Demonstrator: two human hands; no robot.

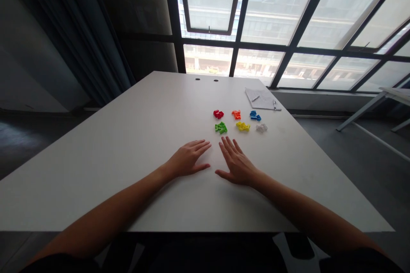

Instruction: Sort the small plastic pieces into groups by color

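My left hand rests on the white table, fingers stretched out and thumb apart, holding nothing. Facing it, my right hand lies with fingers extended and thumb spread, also without anything in it. Just beyond the fingertips are small piles of plastic pieces in two rows. The near row has a green pile, a yellow pile and a whitish pile. Behind these sit a red pile, an orange pile and a blue pile. The green pile is nearest to both hands.
A sheet of paper with pens on it lies near the table's right edge. Two dark round holes are at the far end. Large windows stand behind, a dark curtain at left, another table at right.
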